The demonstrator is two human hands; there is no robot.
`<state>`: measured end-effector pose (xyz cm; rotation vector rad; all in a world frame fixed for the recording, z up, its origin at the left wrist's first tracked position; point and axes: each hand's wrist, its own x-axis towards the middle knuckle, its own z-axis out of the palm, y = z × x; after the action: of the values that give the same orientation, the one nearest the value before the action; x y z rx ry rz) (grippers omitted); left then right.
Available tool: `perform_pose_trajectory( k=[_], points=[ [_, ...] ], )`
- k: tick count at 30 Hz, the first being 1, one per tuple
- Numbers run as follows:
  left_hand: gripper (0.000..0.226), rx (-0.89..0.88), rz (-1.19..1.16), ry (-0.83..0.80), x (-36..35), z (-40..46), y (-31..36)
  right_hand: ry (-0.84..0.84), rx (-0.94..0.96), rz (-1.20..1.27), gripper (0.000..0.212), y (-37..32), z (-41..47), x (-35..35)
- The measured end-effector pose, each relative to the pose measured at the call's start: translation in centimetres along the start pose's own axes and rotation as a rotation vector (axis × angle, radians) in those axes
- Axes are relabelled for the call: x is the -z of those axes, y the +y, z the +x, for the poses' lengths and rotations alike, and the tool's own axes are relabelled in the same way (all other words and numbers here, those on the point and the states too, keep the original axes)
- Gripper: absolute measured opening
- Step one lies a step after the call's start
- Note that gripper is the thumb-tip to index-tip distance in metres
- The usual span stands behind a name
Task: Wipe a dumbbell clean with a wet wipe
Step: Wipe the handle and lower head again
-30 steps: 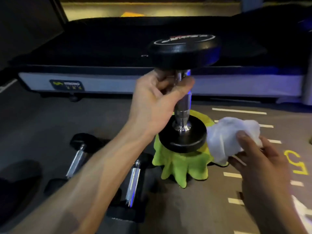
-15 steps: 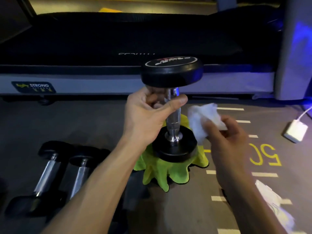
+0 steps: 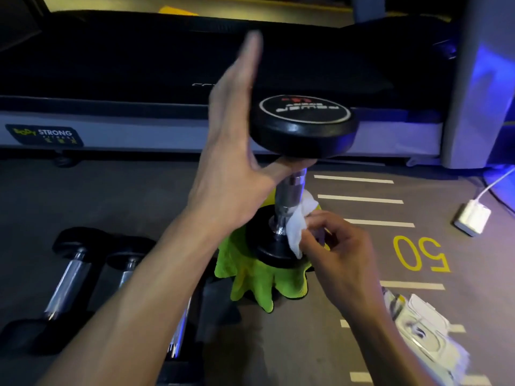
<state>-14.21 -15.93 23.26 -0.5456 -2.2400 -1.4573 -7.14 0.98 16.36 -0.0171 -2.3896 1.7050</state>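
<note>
Your dumbbell (image 3: 295,174) stands upright on its lower head, which rests on the green cloth (image 3: 250,277) on the floor, straight ahead of you and between your two forearms. Its long axis runs vertically, with the labelled upper head facing up and slightly toward you and the chrome handle running down to the lower head. Your left hand (image 3: 237,174) is released: the fingers are straight and point up beside the upper head, and only the thumb reaches across under that head, touching its underside near the top of the handle, so the weight looks steadied rather than gripped. Your right hand (image 3: 334,246) has its fingers curled around the wipe (image 3: 298,224), pinching it and pressing it against the lower part of the handle, just above the lower head. That hand is the nearer one to the uncleaned chrome, so the coming stroke likely turns on the upright axis: run the wipe up the handle along its length, or around it, while the left thumb keeps the dumbbell from tipping. With so light a hold on top, a hard sideways push could rock it on the soft cloth. Two more dumbbells (image 3: 72,277) lie on the floor to your left, and a wipe pack (image 3: 426,330) lies to your right.
</note>
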Motion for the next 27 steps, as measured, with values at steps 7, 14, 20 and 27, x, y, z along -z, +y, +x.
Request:
perform_pose_trajectory(
  k=[7, 14, 20, 27],
  points=[
    [0.062, -0.026, 0.033, 0.112, -0.1, 0.5, 0.4, -0.015, -0.079, -0.142, 0.031, -0.7, 0.5, 0.0],
    [0.058, 0.018, 0.169, 0.194, -1.2, 1.0, 1.5, 0.214, 0.094, -0.506, 0.028, -2.2, 1.0, -2.3],
    [0.058, 0.032, 0.180, 0.187, -0.9, 1.1, 1.1, -0.184, -0.115, -0.110, 0.017, -1.1, 3.4, 1.5],
    [0.058, 0.057, 0.169, 0.195, -1.0, 1.4, 1.0, 0.151, 0.031, -0.469, 0.029, -2.6, 1.4, -2.6]
  ],
)
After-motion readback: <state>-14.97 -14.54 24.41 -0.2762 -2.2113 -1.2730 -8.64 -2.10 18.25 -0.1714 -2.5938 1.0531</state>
